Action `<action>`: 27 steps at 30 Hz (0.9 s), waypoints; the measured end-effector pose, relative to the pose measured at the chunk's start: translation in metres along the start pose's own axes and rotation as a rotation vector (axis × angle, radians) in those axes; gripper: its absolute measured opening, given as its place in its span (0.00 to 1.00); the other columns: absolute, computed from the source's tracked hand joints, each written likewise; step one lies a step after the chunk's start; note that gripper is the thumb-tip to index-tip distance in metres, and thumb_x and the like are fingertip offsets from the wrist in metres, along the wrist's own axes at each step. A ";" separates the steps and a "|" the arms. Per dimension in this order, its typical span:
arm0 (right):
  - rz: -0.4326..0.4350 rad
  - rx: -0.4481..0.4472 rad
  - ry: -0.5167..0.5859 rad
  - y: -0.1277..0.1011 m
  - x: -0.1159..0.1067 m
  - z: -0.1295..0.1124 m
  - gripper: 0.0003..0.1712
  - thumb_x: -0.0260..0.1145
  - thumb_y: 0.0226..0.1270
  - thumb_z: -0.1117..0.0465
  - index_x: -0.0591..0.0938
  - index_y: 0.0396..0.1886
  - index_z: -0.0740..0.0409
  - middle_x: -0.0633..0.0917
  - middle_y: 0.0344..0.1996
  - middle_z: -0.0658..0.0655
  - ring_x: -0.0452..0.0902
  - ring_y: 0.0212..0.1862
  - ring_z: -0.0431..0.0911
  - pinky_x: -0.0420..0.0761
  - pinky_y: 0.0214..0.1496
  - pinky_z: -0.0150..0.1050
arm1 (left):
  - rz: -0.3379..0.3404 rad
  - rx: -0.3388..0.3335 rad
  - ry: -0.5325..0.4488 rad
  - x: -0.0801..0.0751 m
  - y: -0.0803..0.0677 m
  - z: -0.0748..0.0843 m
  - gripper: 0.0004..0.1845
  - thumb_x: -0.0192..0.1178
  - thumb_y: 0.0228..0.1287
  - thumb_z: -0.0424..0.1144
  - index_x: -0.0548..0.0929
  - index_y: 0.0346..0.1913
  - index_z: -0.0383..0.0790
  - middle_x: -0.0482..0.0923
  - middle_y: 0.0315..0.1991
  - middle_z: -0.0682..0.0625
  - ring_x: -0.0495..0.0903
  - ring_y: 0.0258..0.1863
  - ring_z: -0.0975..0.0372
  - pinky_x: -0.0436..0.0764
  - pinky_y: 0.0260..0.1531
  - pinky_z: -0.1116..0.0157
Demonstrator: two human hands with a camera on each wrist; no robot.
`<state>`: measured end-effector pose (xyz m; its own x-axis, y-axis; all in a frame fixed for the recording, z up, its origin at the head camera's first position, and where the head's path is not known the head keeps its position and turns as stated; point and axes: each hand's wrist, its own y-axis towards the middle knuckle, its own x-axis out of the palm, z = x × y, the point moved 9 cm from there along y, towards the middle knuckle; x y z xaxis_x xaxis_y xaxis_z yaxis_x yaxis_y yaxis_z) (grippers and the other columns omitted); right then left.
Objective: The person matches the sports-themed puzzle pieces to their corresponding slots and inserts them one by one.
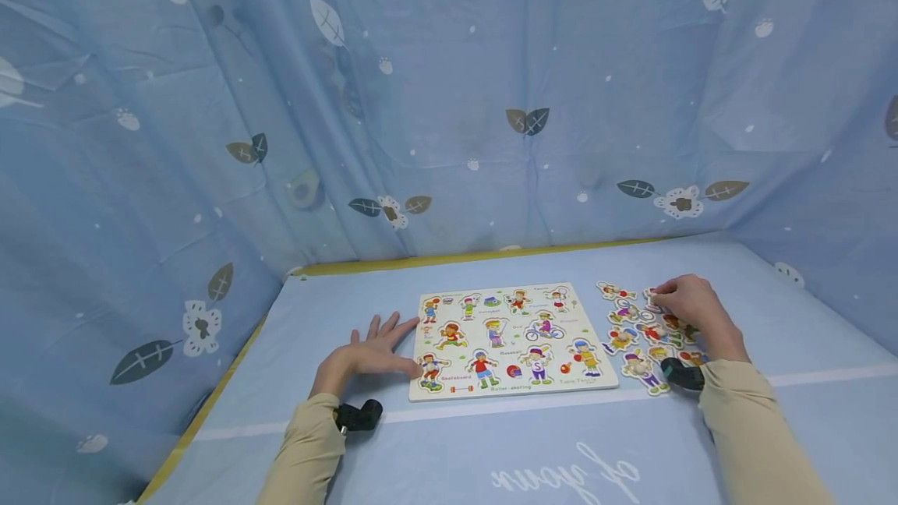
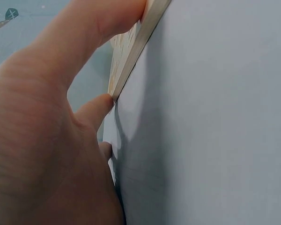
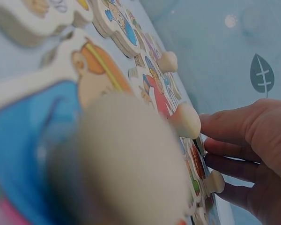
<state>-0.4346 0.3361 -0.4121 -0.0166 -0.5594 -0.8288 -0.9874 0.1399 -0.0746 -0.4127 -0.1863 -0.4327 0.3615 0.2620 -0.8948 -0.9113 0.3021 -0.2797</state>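
One puzzle board (image 1: 510, 337), left hand (image 1: 375, 349) spread flat at its edge, right hand (image 1: 691, 306) curled over several loose pieces (image 1: 634, 333).

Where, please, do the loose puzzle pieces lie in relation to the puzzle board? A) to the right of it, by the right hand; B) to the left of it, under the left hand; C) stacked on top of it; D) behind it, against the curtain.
A: the loose puzzle pieces lie flat on the table to the right of the puzzle board, where the right hand rests on them, while the left hand lies at the board's left edge.
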 end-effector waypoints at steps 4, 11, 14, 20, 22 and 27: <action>-0.008 0.005 -0.005 -0.001 0.001 0.000 0.24 0.60 0.71 0.58 0.77 0.54 0.78 0.81 0.41 0.70 0.74 0.39 0.56 0.77 0.36 0.42 | 0.002 0.001 -0.001 -0.001 -0.001 0.002 0.58 0.65 0.44 0.70 0.52 0.79 0.59 0.39 0.81 0.42 0.31 0.77 0.39 0.35 0.67 0.30; 0.054 -0.060 -0.046 -0.007 -0.011 -0.009 0.25 0.57 0.71 0.58 0.77 0.53 0.79 0.78 0.49 0.76 0.73 0.42 0.60 0.77 0.39 0.49 | -0.007 -0.002 -0.009 0.001 -0.001 0.001 0.58 0.65 0.44 0.70 0.52 0.79 0.58 0.39 0.80 0.41 0.31 0.77 0.38 0.35 0.67 0.29; 0.092 -0.083 -0.050 -0.010 -0.018 -0.014 0.24 0.57 0.71 0.58 0.77 0.53 0.77 0.74 0.53 0.78 0.71 0.47 0.64 0.76 0.46 0.58 | -0.008 -0.007 -0.005 0.002 0.000 0.000 0.58 0.65 0.44 0.71 0.52 0.79 0.59 0.38 0.81 0.42 0.31 0.77 0.39 0.35 0.68 0.30; 0.105 -0.119 -0.046 -0.009 -0.020 -0.021 0.23 0.57 0.72 0.57 0.78 0.53 0.75 0.72 0.56 0.78 0.68 0.56 0.70 0.71 0.55 0.65 | -0.009 -0.006 -0.007 0.002 0.003 -0.001 0.58 0.65 0.43 0.71 0.52 0.79 0.61 0.38 0.81 0.43 0.31 0.77 0.39 0.35 0.68 0.30; 0.098 -0.126 -0.048 -0.008 -0.021 -0.023 0.24 0.58 0.72 0.57 0.77 0.54 0.75 0.72 0.58 0.78 0.67 0.58 0.71 0.70 0.58 0.67 | -0.008 -0.004 -0.009 0.002 0.003 -0.001 0.58 0.65 0.43 0.71 0.52 0.79 0.61 0.38 0.81 0.43 0.30 0.78 0.39 0.35 0.68 0.30; 0.100 -0.161 -0.068 -0.008 -0.023 -0.036 0.23 0.58 0.72 0.57 0.77 0.54 0.75 0.72 0.58 0.78 0.66 0.59 0.71 0.68 0.60 0.67 | -0.001 -0.002 -0.011 0.001 0.001 -0.001 0.58 0.65 0.44 0.70 0.52 0.79 0.60 0.39 0.81 0.42 0.31 0.77 0.39 0.34 0.67 0.30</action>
<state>-0.4316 0.3188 -0.3727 -0.1108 -0.4918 -0.8636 -0.9938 0.0563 0.0955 -0.4140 -0.1862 -0.4337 0.3642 0.2716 -0.8908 -0.9115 0.3004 -0.2810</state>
